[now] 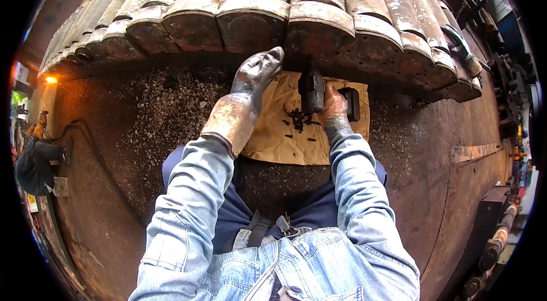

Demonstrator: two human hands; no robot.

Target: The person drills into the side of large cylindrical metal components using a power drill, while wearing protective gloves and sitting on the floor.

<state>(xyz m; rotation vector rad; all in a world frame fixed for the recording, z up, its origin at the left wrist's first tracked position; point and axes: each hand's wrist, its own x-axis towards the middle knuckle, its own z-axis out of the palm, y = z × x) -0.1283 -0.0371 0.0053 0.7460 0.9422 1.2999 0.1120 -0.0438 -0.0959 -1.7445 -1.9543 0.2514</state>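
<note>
My left hand (pixel 259 73), in a dark coated glove with a tan cuff, is raised in front of the end faces of a row of heavy metal cylinders (pixel 253 21). Its fingers are curled together, and what they may hold is too small or hidden. In my right hand (pixel 334 104) is a hammer with a thick dark head (pixel 311 90), held above a sheet of brown paper (pixel 279 135). Several small dark pins or bolts (pixel 299 120) lie loose on that paper. Just right of my right hand sits a dark metal block (pixel 351 105).
Grey debris (pixel 171 101) is scattered over the rusty metal floor (pixel 410 187). A cable (pixel 102 158) runs along the left side. Far left, another person (pixel 37 158) crouches near an orange glow (pixel 51 80). Machine parts (pixel 501 73) crowd the right edge.
</note>
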